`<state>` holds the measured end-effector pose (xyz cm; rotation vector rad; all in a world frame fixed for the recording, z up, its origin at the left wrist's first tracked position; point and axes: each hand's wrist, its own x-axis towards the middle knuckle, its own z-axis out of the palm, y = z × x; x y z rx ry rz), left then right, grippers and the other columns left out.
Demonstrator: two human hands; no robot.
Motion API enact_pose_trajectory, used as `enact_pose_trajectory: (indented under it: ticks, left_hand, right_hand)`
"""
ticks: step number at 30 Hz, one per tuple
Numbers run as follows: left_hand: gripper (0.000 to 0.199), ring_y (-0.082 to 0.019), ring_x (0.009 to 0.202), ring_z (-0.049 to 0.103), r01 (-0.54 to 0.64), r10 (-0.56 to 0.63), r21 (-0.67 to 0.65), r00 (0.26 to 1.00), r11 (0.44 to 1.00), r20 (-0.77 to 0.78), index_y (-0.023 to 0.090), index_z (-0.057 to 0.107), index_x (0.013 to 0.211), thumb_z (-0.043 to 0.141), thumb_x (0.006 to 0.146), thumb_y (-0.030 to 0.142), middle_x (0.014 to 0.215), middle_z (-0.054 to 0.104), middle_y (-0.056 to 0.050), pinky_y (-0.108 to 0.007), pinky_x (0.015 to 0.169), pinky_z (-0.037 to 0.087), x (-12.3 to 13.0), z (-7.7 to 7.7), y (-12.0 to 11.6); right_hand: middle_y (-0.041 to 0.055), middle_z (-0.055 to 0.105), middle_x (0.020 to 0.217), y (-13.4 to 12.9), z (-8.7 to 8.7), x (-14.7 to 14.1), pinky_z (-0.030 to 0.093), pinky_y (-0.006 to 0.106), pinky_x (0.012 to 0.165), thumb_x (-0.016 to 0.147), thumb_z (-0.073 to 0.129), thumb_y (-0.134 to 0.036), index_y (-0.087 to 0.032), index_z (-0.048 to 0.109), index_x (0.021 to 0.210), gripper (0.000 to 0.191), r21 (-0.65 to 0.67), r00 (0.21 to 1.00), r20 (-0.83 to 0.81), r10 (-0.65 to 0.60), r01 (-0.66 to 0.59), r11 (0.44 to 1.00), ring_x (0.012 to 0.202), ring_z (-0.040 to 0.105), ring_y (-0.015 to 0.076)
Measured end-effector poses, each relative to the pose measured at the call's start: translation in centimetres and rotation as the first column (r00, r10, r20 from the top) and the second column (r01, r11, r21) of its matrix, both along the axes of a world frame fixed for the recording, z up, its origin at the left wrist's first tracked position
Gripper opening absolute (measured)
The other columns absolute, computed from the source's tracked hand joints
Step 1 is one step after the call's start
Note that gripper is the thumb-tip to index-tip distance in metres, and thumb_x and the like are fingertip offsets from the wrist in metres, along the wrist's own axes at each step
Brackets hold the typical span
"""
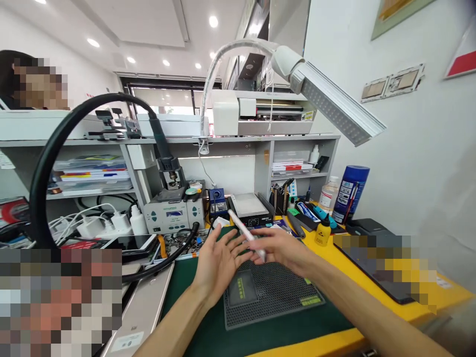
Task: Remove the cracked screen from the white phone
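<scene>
My right hand [277, 244] pinches a slim white-and-pinkish bar-shaped object [243, 230] between thumb and fingers. It tilts up to the left, and I see it nearly edge-on; it could be a phone, but its kind is unclear. My left hand [219, 260] is palm up with its fingers spread, just left of the object. Whether the left fingertips touch it cannot be made out. Both hands are above a dark grey perforated work mat [278, 292], which lies on a green mat [193, 307].
A grey rework station [174, 215] with a black hose [37, 188] stands left. Behind are a soldering station [218, 198] and heating plate [253, 206]. To the right are a yellow bottle [323, 232] and blue can [349, 196]. A lamp [334, 94] hangs overhead; a person [22, 79] is back left.
</scene>
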<state>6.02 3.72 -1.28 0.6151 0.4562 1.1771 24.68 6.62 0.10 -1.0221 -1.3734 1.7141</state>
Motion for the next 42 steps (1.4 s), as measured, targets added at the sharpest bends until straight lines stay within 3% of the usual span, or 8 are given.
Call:
enact_pose_trajectory:
  ticks: [3, 7, 15, 20, 25, 28, 34, 42]
  left_hand:
    - [0.078, -0.035, 0.131, 0.052, -0.048, 0.048, -0.034, 0.999, 0.998, -0.008, 0.008, 0.032, 0.148, 0.053, 0.091, 0.057, 0.142, 0.054, -0.024, -0.049, 0.106, 0.046, -1.1, -0.1, 0.2]
    - [0.076, -0.037, 0.131, 0.053, -0.107, 0.101, -0.051, 0.989, 0.993, -0.107, 0.010, 0.037, 0.145, 0.054, 0.089, 0.059, 0.140, 0.056, -0.024, -0.051, 0.103, 0.048, -2.1, -0.4, 0.1]
    - [0.066, -0.037, 0.122, 0.059, -0.194, 0.182, -0.045, 0.964, 0.980, -0.196, 0.010, 0.046, 0.137, 0.057, 0.089, 0.055, 0.132, 0.061, -0.024, -0.049, 0.096, 0.052, -2.4, -0.6, 0.0]
    - [0.058, -0.036, 0.120, 0.059, -0.200, 0.192, -0.011, 0.956, 0.980, -0.224, 0.011, 0.052, 0.131, 0.057, 0.089, 0.051, 0.133, 0.061, -0.023, -0.047, 0.094, 0.053, -2.6, -0.4, -0.1]
    - [0.052, -0.036, 0.119, 0.059, -0.168, 0.176, 0.052, 0.946, 0.984, -0.274, 0.011, 0.058, 0.125, 0.052, 0.092, 0.051, 0.131, 0.062, -0.022, -0.046, 0.092, 0.053, -2.7, -0.4, -0.2]
    - [0.047, -0.036, 0.116, 0.060, -0.137, 0.173, 0.128, 0.925, 0.982, -0.337, 0.015, 0.064, 0.121, 0.060, 0.089, 0.049, 0.128, 0.065, -0.019, -0.046, 0.088, 0.054, -2.5, -0.5, -0.2]
    - [0.049, -0.033, 0.110, 0.062, -0.215, 0.363, 0.349, 0.821, 0.912, -0.441, 0.019, 0.070, 0.115, 0.081, 0.073, 0.044, 0.113, 0.070, -0.013, -0.041, 0.091, 0.049, -1.8, -0.7, -0.4]
    - [0.022, -0.022, 0.073, 0.065, -0.187, 0.365, 0.428, 0.848, 0.884, -0.385, 0.020, 0.073, 0.090, 0.074, 0.082, 0.040, 0.073, 0.069, -0.004, -0.035, 0.077, 0.053, -1.8, 0.5, -1.3]
  right_hand:
    - [0.0188, 0.069, 0.110, 1.4, 0.5, 1.8, 0.049, 0.045, 0.095, 0.082, 0.067, -0.042, -0.007, 0.055, 0.128, 0.059, -0.128, 0.987, -0.131, 0.089, -0.106, 0.986, 0.099, 0.068, 0.0280]
    - [0.0213, 0.069, 0.114, 2.4, 0.8, 3.2, 0.049, 0.041, 0.098, 0.087, 0.058, -0.044, -0.007, 0.048, 0.134, 0.060, -0.208, 0.965, -0.240, 0.100, -0.152, 0.966, 0.100, 0.069, 0.0255]
    - [0.0219, 0.070, 0.111, 5.9, 2.0, 3.7, 0.051, 0.036, 0.088, 0.091, 0.054, -0.043, -0.006, 0.044, 0.137, 0.060, -0.238, 0.953, -0.297, 0.055, -0.130, 0.963, 0.096, 0.070, 0.0244]
    - [0.0197, 0.070, 0.114, 6.8, 1.6, 4.1, 0.050, 0.035, 0.084, 0.087, 0.057, -0.043, -0.013, 0.044, 0.134, 0.058, -0.192, 0.941, -0.332, 0.067, -0.137, 0.972, 0.094, 0.069, 0.0236]
    - [0.0204, 0.068, 0.115, 6.8, 0.5, 4.6, 0.048, 0.033, 0.076, 0.076, 0.064, -0.047, -0.014, 0.042, 0.135, 0.071, -0.132, 0.927, -0.350, 0.137, -0.194, 0.972, 0.090, 0.068, 0.0247]
    - [0.0201, 0.068, 0.114, 6.7, 0.1, 4.5, 0.048, 0.034, 0.074, 0.071, 0.066, -0.048, -0.013, 0.042, 0.135, 0.077, -0.102, 0.916, -0.351, 0.196, -0.245, 0.964, 0.090, 0.068, 0.0257]
    - [0.0189, 0.067, 0.116, 4.8, -0.6, 2.8, 0.048, 0.041, 0.079, 0.066, 0.067, -0.044, -0.014, 0.044, 0.131, 0.076, -0.050, 0.870, -0.360, 0.336, -0.377, 0.925, 0.096, 0.067, 0.0292]
    - [0.0165, 0.068, 0.111, 2.1, -1.2, -0.1, 0.050, 0.042, 0.077, 0.060, 0.068, -0.050, -0.016, 0.048, 0.128, 0.078, -0.020, 0.825, -0.386, 0.412, -0.454, 0.891, 0.093, 0.066, 0.0290]
